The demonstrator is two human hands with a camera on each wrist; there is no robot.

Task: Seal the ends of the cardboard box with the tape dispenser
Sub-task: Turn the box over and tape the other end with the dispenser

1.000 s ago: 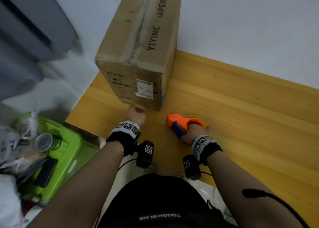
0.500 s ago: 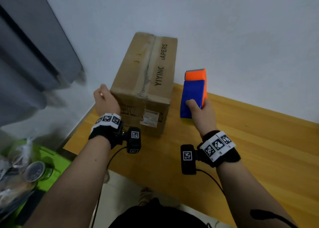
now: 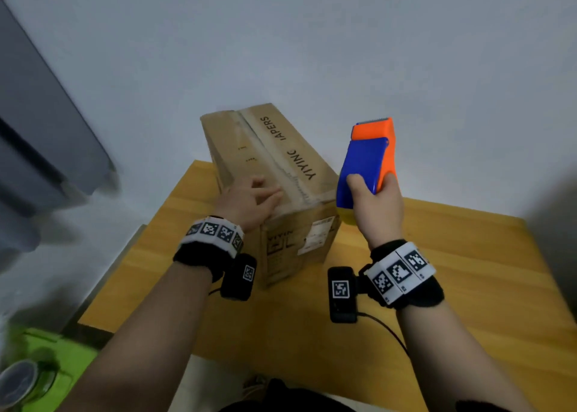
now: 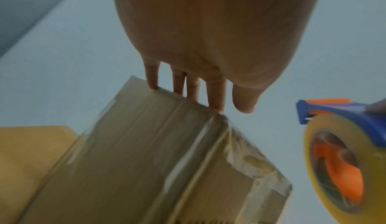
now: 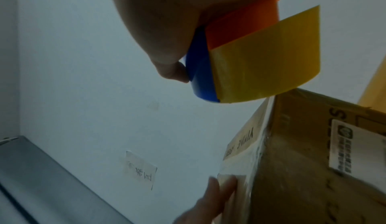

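A brown cardboard box (image 3: 274, 174) printed YIYING PAPERS stands on the wooden table (image 3: 437, 271), with old clear tape along its top seam. My left hand (image 3: 249, 196) lies flat on the near part of the box top, fingers straight. In the left wrist view those fingers (image 4: 215, 95) touch the box (image 4: 146, 161) at its top edge. My right hand (image 3: 374, 202) grips the orange and blue tape dispenser (image 3: 368, 159), held in the air to the right of the box, cutter end up. Its yellow tape roll (image 5: 265, 59) hangs above the box (image 5: 313, 161).
A white wall stands close behind the table. A grey cabinet (image 3: 37, 137) is at the left. A green bin (image 3: 56, 358) with a round gauge sits on the floor at the lower left. The table's left edge is close to the box.
My left hand has moved from the box's left side onto its top. My right hand has raised the dispenser from the table to beside the box top.
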